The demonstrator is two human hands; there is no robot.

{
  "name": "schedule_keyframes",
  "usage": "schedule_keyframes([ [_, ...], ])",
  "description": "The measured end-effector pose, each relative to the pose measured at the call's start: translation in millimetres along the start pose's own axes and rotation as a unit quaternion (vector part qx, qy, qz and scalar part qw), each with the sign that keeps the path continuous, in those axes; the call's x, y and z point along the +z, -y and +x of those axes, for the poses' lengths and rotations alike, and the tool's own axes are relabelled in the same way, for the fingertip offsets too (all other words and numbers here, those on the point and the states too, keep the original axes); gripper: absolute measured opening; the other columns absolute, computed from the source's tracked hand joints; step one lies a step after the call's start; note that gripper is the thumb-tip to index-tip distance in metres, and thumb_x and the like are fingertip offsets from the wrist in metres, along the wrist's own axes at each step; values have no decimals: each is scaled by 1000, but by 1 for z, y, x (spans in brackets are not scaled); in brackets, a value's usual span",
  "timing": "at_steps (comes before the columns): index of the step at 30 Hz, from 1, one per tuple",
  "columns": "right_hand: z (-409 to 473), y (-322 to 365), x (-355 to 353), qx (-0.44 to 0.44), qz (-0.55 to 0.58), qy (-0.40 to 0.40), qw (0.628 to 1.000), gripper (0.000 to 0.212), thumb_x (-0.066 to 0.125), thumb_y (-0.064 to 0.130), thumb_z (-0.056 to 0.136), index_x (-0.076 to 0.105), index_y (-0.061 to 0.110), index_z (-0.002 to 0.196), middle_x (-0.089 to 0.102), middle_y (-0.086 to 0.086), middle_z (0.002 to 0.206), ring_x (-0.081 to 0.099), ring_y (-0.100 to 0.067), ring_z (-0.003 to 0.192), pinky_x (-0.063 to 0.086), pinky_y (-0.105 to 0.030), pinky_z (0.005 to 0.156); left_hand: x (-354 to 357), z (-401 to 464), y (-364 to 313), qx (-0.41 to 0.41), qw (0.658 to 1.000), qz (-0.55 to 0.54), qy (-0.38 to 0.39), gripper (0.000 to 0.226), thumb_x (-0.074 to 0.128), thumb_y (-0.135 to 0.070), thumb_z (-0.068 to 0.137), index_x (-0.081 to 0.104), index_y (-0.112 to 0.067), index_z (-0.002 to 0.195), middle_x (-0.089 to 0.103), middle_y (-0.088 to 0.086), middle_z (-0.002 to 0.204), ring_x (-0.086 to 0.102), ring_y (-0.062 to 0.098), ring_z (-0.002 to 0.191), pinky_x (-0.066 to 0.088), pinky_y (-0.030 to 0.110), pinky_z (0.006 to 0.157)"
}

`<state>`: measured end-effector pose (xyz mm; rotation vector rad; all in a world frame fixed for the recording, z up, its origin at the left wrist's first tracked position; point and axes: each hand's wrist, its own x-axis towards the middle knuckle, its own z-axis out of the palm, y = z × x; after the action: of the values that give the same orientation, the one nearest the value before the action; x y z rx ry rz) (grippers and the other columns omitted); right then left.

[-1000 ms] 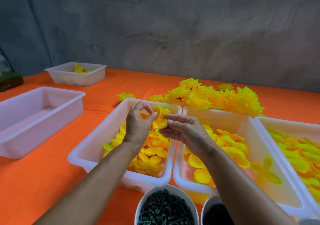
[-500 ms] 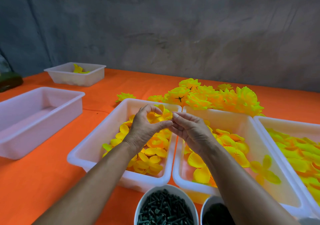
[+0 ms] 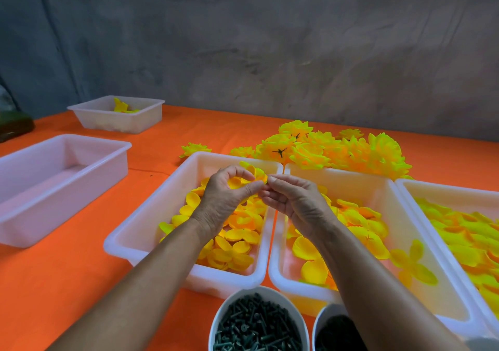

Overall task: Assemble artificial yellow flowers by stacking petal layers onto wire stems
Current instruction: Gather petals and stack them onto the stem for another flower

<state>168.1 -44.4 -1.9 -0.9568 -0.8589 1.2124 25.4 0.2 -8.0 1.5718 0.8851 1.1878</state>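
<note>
1. Head view: my left hand is curled around a small yellow petal layer, thumb and fingers pinching it above the left petal tray.
2. My right hand meets the left at the fingertips, fingers curled in a pinch at the edge of the same petal layer; whether it holds a stem there I cannot tell.
3. Under my hands that tray holds loose round yellow petals; the middle tray, touching it on the right, holds larger petals, and a third tray holds more.
4. Finished yellow flowers lie piled on the orange table behind the trays.
5. Near my forearms stands a white bowl of dark green stem pieces.
6. Two more white trays sit well apart at the left.
</note>
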Motion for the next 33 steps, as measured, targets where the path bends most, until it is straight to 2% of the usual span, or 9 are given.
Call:
schedule_keyframes([
  [5, -1, -2, 2, -11, -44, -18, 999, 12, 65, -5, 80, 66, 2, 90, 71, -9, 70, 70, -16, 63, 55, -21, 60, 1, 0, 2, 16, 1000, -3, -4, 9, 72, -16, 81, 66, -19, 74, 56, -5, 109, 57, 6, 80, 47, 14, 52],
  [10, -1, -3, 1, -18, -50, -19, 998, 5, 66, 7, 83, 67, 6, 88, 70, -9, 72, 69, -16, 64, 56, -22, 60, 2, 0, 3, 28, 1000, -9, -6, 11, 72, -14, 81, 67, -20, 73, 56, -2, 110, 58, 7, 82, 46, 14, 50],
  [13, -1, -3, 1, -21, -56, -14, 998, 10, 68, 15, 82, 69, 6, 85, 68, -8, 73, 68, -16, 64, 56, -22, 62, 2, 0, 3, 25, 999, -18, -6, 10, 73, -15, 80, 68, -20, 73, 57, -3, 112, 59, 4, 83, 47, 15, 51],
  [16, -1, -3, 0, -22, -69, -11, 997, 9, 68, 13, 82, 69, 5, 86, 69, -11, 75, 67, -15, 64, 57, -21, 63, 2, 0, 3, 27, 1000, -8, -4, 9, 74, -14, 79, 68, -19, 74, 56, -4, 112, 58, -3, 86, 48, 14, 52],
  [22, -2, -4, 1, -66, -108, 3, 992, 7, 62, 8, 87, 68, 4, 88, 67, -13, 75, 66, -11, 63, 56, -20, 65, 2, 0, 3, 32, 999, 5, -12, 7, 74, -14, 79, 69, -18, 75, 54, -2, 115, 58, 3, 84, 47, 14, 51],
  [26, -2, -3, 0, -98, -130, 8, 987, 15, 60, 7, 88, 67, -4, 96, 67, -15, 77, 67, -11, 64, 55, -20, 66, 1, 1, 1, 22, 1000, -20, -9, 5, 74, -14, 78, 70, -16, 76, 55, -1, 117, 59, 5, 83, 48, 17, 52],
  [30, -2, -3, 1, -112, -137, 11, 984, 21, 59, 7, 88, 65, -9, 101, 66, -17, 79, 66, -12, 65, 56, -22, 69, 0, 1, 1, 11, 999, -49, -11, 5, 73, -12, 78, 70, -15, 75, 56, -1, 113, 59, 6, 74, 46, 17, 50],
  [33, -3, -3, 1, -115, -145, 13, 983, 22, 59, 6, 88, 64, -10, 102, 66, -18, 80, 66, -12, 66, 56, -22, 69, 0, 1, 1, 23, 999, -35, -16, 8, 72, -12, 80, 69, -16, 74, 56, -2, 111, 59, 6, 74, 46, 17, 49],
])
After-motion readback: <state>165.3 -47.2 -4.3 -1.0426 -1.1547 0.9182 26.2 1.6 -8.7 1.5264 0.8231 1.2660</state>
